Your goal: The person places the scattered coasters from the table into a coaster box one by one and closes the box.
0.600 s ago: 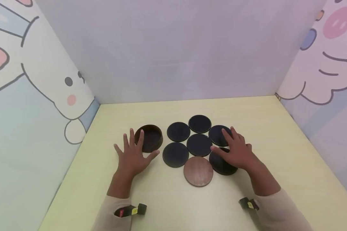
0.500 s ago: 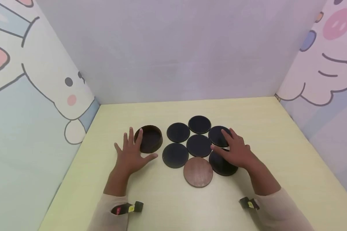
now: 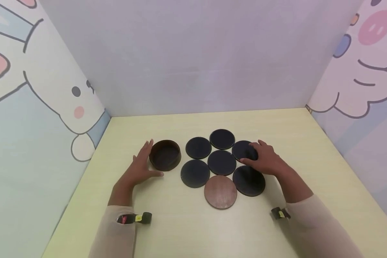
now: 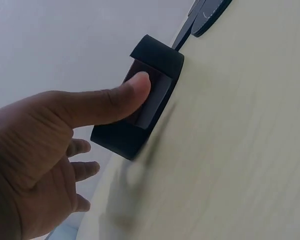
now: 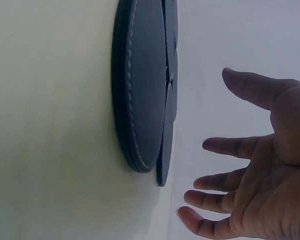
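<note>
coaster holder: stands on the pale tabletop, hollow side up, within the span of the left hand.
left-hand step: seems to be bracketing the holder; best done by bringing thumb and fingers in evenly on opposite sides of its wall, low down, so it neither tips nor skids.
cut-out: in the holder's wall, behind the thumb in the left wrist view; solid wall beside it would probably give a firmer press.
left fingers: thumb spread away from the others, which bend loosely by the holder's left side; whether any touch it, i cannot tell.
right hand: well right of the holder, over the rightmost far coaster; fingers apart, loosely bent, pinching nothing visible.
black coasters: six, lying flat, right of the holder.
brown coaster: right of the holder, nearer the person.
</note>
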`<state>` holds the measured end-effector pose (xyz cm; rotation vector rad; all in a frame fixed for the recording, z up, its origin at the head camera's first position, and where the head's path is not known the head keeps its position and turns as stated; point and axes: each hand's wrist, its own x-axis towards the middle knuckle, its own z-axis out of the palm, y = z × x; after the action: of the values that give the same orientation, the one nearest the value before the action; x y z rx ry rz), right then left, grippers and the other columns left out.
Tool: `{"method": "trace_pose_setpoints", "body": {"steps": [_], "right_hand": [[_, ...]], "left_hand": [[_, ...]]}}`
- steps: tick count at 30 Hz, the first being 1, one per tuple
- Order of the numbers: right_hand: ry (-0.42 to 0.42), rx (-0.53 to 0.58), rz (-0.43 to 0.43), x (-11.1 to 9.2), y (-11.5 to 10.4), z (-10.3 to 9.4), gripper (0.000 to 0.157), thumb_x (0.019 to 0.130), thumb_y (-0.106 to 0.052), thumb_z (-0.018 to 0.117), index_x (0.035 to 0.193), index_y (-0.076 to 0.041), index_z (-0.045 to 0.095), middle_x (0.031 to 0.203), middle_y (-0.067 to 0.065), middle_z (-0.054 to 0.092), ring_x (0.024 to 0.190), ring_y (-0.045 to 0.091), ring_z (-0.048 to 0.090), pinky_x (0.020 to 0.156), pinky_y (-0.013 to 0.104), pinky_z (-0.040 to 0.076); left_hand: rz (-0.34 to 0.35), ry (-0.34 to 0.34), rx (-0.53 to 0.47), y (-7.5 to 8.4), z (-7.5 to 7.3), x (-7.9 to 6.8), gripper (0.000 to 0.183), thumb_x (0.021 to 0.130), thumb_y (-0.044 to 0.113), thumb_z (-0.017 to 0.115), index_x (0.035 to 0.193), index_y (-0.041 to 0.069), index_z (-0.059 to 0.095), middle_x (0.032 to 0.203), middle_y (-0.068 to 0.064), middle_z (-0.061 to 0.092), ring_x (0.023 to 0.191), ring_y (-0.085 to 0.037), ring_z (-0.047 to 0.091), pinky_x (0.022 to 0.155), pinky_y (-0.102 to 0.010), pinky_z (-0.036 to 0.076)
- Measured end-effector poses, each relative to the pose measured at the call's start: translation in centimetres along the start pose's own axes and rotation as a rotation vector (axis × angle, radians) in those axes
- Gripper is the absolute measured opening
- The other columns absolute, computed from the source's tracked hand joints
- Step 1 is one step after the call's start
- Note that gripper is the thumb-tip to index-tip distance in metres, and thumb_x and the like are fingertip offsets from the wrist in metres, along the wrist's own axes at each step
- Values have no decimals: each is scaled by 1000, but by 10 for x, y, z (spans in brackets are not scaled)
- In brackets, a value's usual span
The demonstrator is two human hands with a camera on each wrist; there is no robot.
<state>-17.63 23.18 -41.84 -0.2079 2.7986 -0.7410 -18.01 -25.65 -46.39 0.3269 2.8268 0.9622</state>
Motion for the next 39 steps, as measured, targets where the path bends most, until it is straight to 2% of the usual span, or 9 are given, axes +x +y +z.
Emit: {"method": "trace_pose_setpoints", "body": {"steps": [3, 6, 15, 20, 25, 32, 39], "right_hand": [[-40, -13, -19, 5, 0, -6, 87, 99, -46, 75, 160, 7, 44, 171, 46, 19, 154, 72, 23, 114, 85, 39], [-72, -29, -39, 11, 1, -9, 86, 98, -43, 77, 160, 6, 44, 171, 46, 20, 153, 72, 25, 112, 83, 41], [-99, -119, -57, 25, 1, -3, 83, 94, -40, 82, 162, -2, 50, 167, 50, 23, 150, 72, 31, 110, 79, 46], [-96, -139, -70, 30, 3, 2, 85, 93, -39, 85, 162, -5, 50, 165, 52, 24, 148, 73, 34, 110, 77, 48], [-105, -166, -68, 34, 2, 4, 89, 93, -41, 85, 165, -7, 46, 158, 51, 33, 142, 68, 44, 103, 72, 54], [-126, -219, -46, 38, -1, 4, 86, 92, -41, 85, 162, -5, 51, 141, 40, 55, 128, 54, 52, 93, 63, 58], [-113, -258, -25, 43, -4, 6, 82, 91, -40, 85, 160, -7, 56, 138, 36, 59, 127, 50, 52, 89, 62, 58]], "left_hand": [[-3, 5, -4, -4, 0, 3, 138, 81, 39, 98, 178, 15, 2, 185, -19, 8, 171, -47, 9, 129, -84, 4], [-18, 5, -10, -9, 2, 5, 137, 83, 37, 97, 177, 11, 1, 185, -20, 11, 170, -49, 13, 130, -83, 7], [-35, 6, -48, -24, 13, 5, 125, 91, 37, 90, 177, 11, 4, 183, -19, 14, 169, -47, 17, 133, -77, -1], [-61, 2, -46, -25, 12, 0, 116, 94, 37, 87, 178, 14, 9, 183, -18, 16, 166, -57, 11, 132, -78, 3], [-70, -3, -32, -24, 12, -2, 112, 97, 37, 84, 178, 15, 9, 182, -19, 16, 162, -67, 3, 129, -82, 7], [-117, -24, -44, -24, 12, -5, 111, 99, 42, 81, 178, 21, 7, 183, -17, 13, 160, -70, -6, 128, -84, 7], [-124, -22, -39, -24, 13, -4, 111, 100, 45, 80, 178, 23, 5, 183, -17, 13, 160, -70, -8, 126, -85, 7]]}}
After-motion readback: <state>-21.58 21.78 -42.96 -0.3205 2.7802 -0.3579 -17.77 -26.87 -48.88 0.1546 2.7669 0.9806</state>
